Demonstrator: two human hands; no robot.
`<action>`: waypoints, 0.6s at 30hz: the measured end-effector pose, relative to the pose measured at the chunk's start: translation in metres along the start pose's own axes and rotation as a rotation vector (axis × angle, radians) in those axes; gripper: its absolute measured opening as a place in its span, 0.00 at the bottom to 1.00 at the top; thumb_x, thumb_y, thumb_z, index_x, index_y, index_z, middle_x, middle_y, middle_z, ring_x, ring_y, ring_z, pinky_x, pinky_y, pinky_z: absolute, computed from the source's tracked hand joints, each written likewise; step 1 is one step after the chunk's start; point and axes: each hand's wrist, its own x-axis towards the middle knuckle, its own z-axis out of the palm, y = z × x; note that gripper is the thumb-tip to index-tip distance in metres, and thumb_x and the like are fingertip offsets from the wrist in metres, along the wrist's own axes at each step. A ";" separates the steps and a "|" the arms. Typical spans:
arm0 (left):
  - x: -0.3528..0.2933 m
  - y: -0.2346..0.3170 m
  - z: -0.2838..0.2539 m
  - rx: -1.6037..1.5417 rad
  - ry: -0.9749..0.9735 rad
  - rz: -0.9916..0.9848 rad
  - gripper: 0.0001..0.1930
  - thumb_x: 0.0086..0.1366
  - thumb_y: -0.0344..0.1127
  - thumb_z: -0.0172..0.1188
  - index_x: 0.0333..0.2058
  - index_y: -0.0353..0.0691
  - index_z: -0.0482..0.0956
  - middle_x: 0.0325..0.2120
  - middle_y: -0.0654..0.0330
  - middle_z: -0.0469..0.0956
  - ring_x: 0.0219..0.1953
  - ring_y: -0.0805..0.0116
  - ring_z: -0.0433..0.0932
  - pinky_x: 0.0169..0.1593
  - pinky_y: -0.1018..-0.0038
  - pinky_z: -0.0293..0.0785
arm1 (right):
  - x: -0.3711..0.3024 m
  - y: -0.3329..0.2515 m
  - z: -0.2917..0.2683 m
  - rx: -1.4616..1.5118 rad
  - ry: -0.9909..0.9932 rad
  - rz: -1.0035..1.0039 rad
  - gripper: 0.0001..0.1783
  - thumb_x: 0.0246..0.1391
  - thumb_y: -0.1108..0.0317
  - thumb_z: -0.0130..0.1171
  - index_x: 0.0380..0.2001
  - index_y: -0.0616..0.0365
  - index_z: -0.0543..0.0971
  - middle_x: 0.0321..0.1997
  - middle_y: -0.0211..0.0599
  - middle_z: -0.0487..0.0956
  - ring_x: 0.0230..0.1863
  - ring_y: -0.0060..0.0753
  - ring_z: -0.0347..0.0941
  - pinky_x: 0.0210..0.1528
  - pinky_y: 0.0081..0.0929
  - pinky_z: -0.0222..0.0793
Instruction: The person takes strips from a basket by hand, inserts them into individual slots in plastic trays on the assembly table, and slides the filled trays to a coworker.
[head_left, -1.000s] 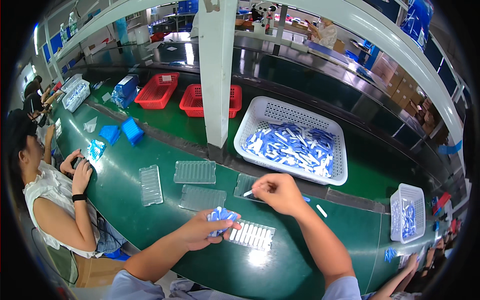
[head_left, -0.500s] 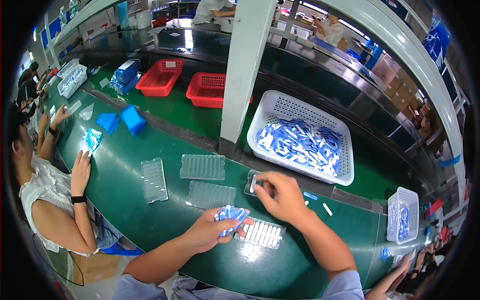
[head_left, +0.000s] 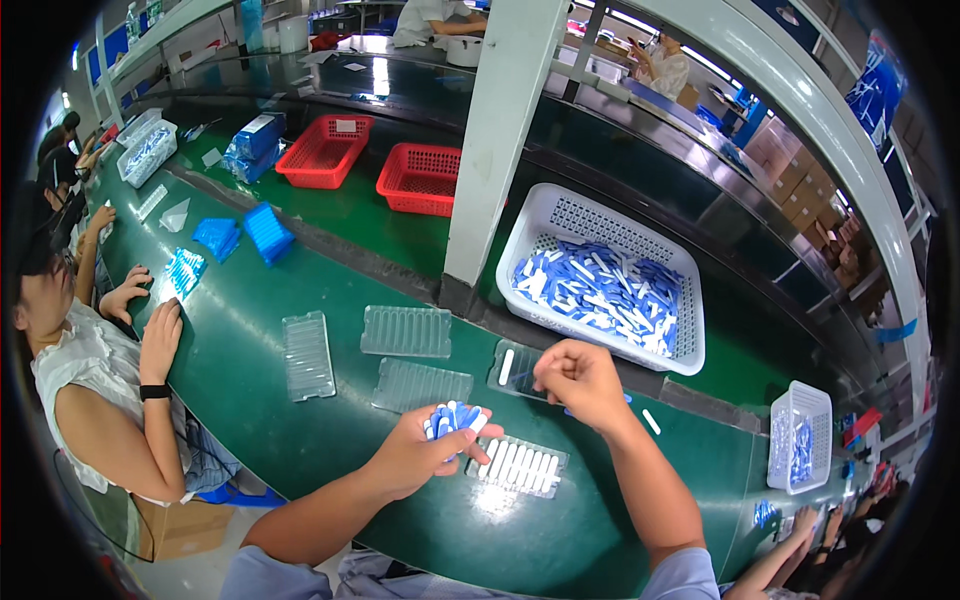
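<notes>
My left hand (head_left: 415, 458) is closed around a bunch of small blue-and-white plastic sticks (head_left: 452, 420), fanned out at the fingertips. Below its fingers lies a clear tray (head_left: 556, 484) filled with a row of white sticks (head_left: 520, 465). My right hand (head_left: 583, 384) hovers at the right end of another clear tray (head_left: 522, 388), its thumb and fingers pinched; what they hold, if anything, is hidden. One white stick (head_left: 507, 367) lies in the left end of that tray. Another white stick (head_left: 652, 421) rests on the green table to the right.
A white basket (head_left: 515, 275) heaped with blue and white sticks stands behind my right hand, by a white post (head_left: 487, 140). Clear trays (head_left: 406, 331) lie left of centre. Red baskets (head_left: 325, 152) stand farther back. A co-worker's arm (head_left: 158, 380) rests at the left.
My right hand has moved right, off the left end of the tray, where a white stick now shows. My left hand still holds its bunch. At the left, a co-worker's second hand has come onto the table.
</notes>
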 end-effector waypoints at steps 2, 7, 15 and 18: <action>0.002 -0.001 -0.001 -0.063 -0.027 -0.051 0.19 0.72 0.30 0.58 0.58 0.32 0.72 0.54 0.46 0.80 0.41 0.70 0.81 0.28 0.81 0.63 | 0.015 0.013 -0.006 -0.181 0.000 -0.045 0.02 0.56 0.76 0.64 0.31 0.63 0.80 0.27 0.28 0.82 0.24 0.14 0.74 0.26 0.19 0.68; 0.002 0.001 -0.005 -0.143 -0.059 -0.128 0.21 0.73 0.32 0.56 0.61 0.31 0.70 0.56 0.45 0.78 0.42 0.69 0.81 0.29 0.81 0.64 | 0.025 -0.001 0.009 -0.877 0.029 -0.317 0.12 0.52 0.69 0.68 0.40 0.59 0.80 0.30 0.37 0.83 0.31 0.38 0.80 0.35 0.37 0.73; 0.003 0.004 -0.004 -0.204 -0.011 -0.164 0.21 0.71 0.30 0.54 0.60 0.29 0.70 0.57 0.43 0.77 0.43 0.65 0.82 0.30 0.80 0.65 | -0.006 -0.004 0.007 -0.833 0.185 -0.581 0.10 0.55 0.67 0.67 0.39 0.58 0.82 0.28 0.36 0.82 0.25 0.34 0.77 0.30 0.32 0.71; 0.003 -0.003 -0.006 -0.150 -0.088 -0.150 0.19 0.72 0.30 0.52 0.59 0.32 0.71 0.55 0.49 0.79 0.45 0.66 0.82 0.29 0.80 0.63 | -0.034 -0.010 0.020 -0.313 -0.002 -0.304 0.09 0.55 0.71 0.70 0.38 0.60 0.83 0.17 0.28 0.73 0.19 0.15 0.65 0.24 0.19 0.61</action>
